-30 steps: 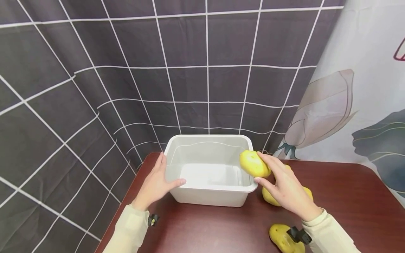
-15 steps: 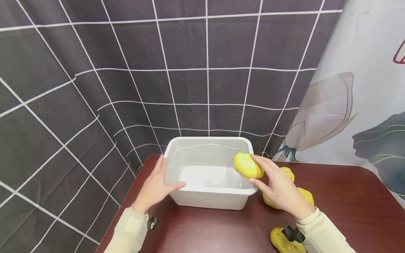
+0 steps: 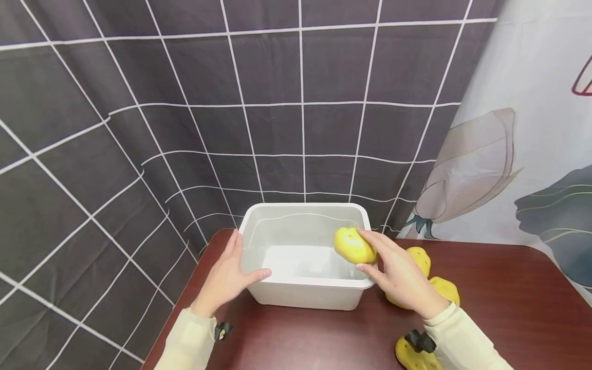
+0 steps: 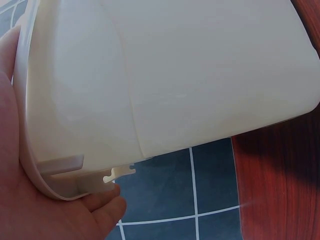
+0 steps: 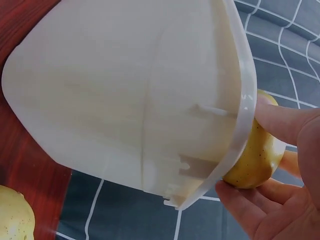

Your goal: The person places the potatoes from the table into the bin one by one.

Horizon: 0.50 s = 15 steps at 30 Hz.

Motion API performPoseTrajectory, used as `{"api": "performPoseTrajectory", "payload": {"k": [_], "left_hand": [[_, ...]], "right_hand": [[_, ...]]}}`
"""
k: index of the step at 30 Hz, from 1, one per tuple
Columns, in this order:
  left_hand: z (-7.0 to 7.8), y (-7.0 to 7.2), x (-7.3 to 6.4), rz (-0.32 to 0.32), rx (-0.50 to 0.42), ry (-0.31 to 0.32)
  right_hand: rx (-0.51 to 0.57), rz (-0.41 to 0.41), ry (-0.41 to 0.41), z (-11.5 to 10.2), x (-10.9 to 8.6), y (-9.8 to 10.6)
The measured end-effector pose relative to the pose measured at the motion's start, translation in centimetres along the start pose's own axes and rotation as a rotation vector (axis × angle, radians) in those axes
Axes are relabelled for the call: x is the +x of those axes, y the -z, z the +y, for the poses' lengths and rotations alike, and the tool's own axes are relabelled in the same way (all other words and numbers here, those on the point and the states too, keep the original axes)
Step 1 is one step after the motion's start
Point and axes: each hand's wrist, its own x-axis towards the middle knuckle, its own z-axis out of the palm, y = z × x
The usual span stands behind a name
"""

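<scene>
Left hand spread wide against the left end of the white tub, thumb over its near side, and there's the yellow potato, up over the tub's right side, right hand pinching it, other potatoes farther right on the reddish table.

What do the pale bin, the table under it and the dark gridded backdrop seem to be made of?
The bin looks like smooth, lightly glossy plastic, judging by its rounded corners and shiny rim. The table could be wood or wood-look laminate, with a satin sheen and reddish grain. The backdrop is probably matte fabric: creased, with rippling lines.
</scene>
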Motion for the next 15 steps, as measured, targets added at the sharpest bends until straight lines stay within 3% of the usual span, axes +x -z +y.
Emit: {"api": "performPoseTrajectory", "payload": {"k": [15], "left_hand": [[0.3,0.0,-0.3,0.016,-0.012,0.008]], "right_hand": [[0.013,-0.039,0.002,0.2,0.4,-1.5]]}}
